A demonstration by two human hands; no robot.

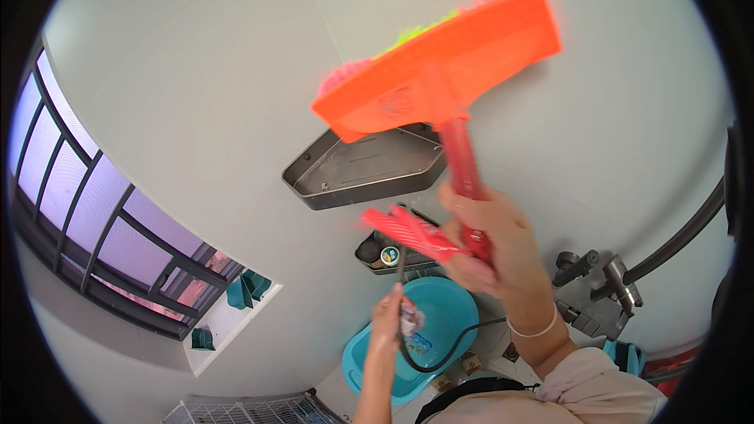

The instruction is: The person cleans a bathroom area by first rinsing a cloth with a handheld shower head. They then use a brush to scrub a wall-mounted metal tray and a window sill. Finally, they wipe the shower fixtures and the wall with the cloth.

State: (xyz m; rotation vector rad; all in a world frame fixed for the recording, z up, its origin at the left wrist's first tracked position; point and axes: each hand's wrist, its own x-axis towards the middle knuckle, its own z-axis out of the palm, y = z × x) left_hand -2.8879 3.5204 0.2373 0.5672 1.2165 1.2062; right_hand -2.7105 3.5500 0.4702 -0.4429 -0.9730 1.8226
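Note:
My right hand (500,235) grips the red handle (462,156) of an orange plastic broom head (442,70), raised in front of the wall. Pink and yellow-green bristles face upward, away from me. A pinkish-red ribbed piece (412,232), blurred and hard to identify, juts leftward from the same hand. Lower down, my left hand (386,315) is closed around a thin dark hose (439,367); the hose's upper end reaches toward the ribbed piece. Beneath is a turquoise plastic basin (442,294), with a crumpled pale cloth (412,319) showing beside my left fingers.
A grey metal corner shelf (365,159) is fixed behind the broom head. A lower shelf (383,271) holds a small round tin (390,256). Shower fittings (615,282) project at right. Left are a barred window (118,218) and its sill (235,330); a white wire rack (253,409) stands below.

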